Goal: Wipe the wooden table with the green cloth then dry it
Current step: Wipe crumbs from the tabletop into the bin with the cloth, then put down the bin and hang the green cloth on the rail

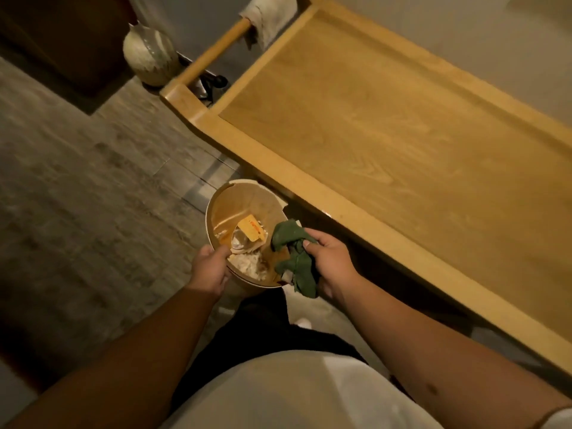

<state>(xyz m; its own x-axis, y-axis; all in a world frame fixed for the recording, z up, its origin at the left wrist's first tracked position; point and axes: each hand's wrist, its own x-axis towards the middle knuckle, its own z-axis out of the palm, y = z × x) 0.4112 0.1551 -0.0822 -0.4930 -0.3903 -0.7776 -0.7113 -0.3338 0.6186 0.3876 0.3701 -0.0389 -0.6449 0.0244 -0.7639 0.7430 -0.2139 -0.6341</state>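
Both hands are busy: the right hand (pixel 331 261) bunches the green cloth (pixel 294 258) over the bin (pixel 216 212), whose rim the left hand (pixel 210 267) grips, beside the wooden table (pixel 402 134). The cloth looks soft, light, graspable anywhere.

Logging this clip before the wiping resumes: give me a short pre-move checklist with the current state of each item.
1. Green cloth in hand: ok, the right hand grips it bunched.
2. Cloth over the bin, not the table: ok, it hangs at the bin's rim.
3. Left hand steadies the bin: ok, it holds the near rim.
4. Wooden table top free for wiping: ok, nothing lies on the visible part.
5. Cloth shaken clean: cannot tell.
6. Drying towel available: cannot tell; a pale cloth hangs on the table's end rail.
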